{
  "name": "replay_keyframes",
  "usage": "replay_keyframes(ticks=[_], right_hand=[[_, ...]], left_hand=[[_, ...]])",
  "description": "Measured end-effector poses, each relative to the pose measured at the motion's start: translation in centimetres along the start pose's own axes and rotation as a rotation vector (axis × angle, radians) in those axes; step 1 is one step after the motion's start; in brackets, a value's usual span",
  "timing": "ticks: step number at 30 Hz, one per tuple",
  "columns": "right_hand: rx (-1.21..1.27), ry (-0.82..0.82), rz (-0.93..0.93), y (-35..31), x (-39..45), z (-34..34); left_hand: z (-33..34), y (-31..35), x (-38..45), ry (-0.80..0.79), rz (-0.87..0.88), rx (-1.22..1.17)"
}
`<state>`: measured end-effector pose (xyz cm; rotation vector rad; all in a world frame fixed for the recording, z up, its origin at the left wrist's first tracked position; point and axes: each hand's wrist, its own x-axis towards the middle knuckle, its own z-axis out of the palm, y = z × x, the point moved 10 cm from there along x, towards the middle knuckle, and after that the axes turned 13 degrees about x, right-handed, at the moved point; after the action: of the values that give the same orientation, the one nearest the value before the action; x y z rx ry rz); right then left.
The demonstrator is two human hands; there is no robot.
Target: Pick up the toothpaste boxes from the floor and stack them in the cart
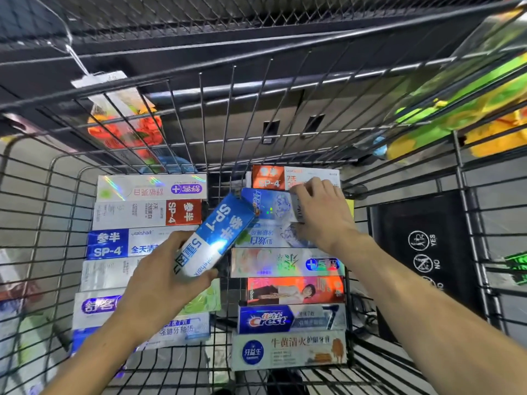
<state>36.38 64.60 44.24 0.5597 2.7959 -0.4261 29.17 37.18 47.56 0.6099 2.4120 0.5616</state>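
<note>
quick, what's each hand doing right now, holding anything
Left hand: grips the blue SP-1 toothpaste box, held tilted above the cart's boxes.
Right hand: fingers curled on a white box in the right-hand column.

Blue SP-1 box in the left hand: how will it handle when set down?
Likely stiff: the blue SP-1 box keeps straight edges in the left hand. Its glossy surface shows glare, so perhaps slippery. Flat sides suggest it won't roll, and should lie flat like the Crest box.
</note>
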Motion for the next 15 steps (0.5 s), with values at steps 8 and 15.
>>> replay_keyframes(ticks=[8,15], right_hand=[[0.017,0.074,-0.077,-1.8,-0.4,-0.3],[0.048,0.031,0.001,-0.4,0.2,-0.1]], left_hand=[[0.4,-0.2,-0.1,0.003,-0.011,-0.01],[0.3,-0.1,-0.1,0.007,-0.021,-0.002]])
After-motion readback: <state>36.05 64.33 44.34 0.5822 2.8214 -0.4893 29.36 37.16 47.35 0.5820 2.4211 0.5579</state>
